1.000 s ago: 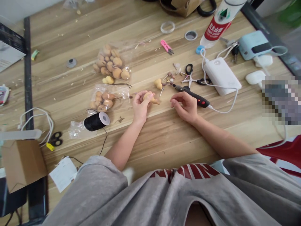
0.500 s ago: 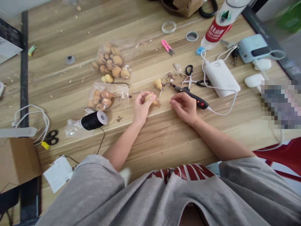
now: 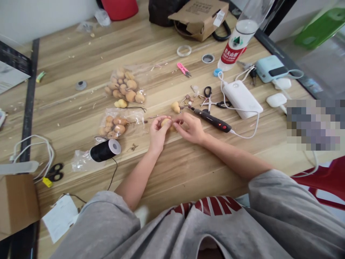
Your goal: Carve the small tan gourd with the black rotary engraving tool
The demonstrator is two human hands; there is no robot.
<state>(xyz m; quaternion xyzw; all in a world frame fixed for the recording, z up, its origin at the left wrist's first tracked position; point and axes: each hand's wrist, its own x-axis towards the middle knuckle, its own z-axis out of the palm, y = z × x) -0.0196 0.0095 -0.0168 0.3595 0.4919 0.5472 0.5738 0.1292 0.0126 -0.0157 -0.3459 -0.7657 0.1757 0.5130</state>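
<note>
Near the middle of the table, my left hand [image 3: 157,133] is closed around a small tan gourd [image 3: 165,122], its thumb and fingers covering much of it. Against the gourd's right side, my right hand [image 3: 190,128] has its fingertips pinched together; whatever is between them is too small to make out. Just beyond the hands lies another small yellow gourd [image 3: 175,107]. A black pen-shaped rotary tool [image 3: 211,120] with a lit red light rests to the right, plugged into a white cable. Small tool bits [image 3: 188,99] are scattered behind it.
Left of the hands are a bag of gourds [image 3: 125,86], a second bag [image 3: 113,126] and a black cord spool [image 3: 104,150]. Scissors [image 3: 209,102], a white power bank [image 3: 242,99], pink snips [image 3: 183,69] and a water bottle [image 3: 233,50] stand or lie to the right and behind.
My right hand has moved left, from apart to touching the gourd in my left hand. The view has tilted up slightly, showing more of the table's far side.
</note>
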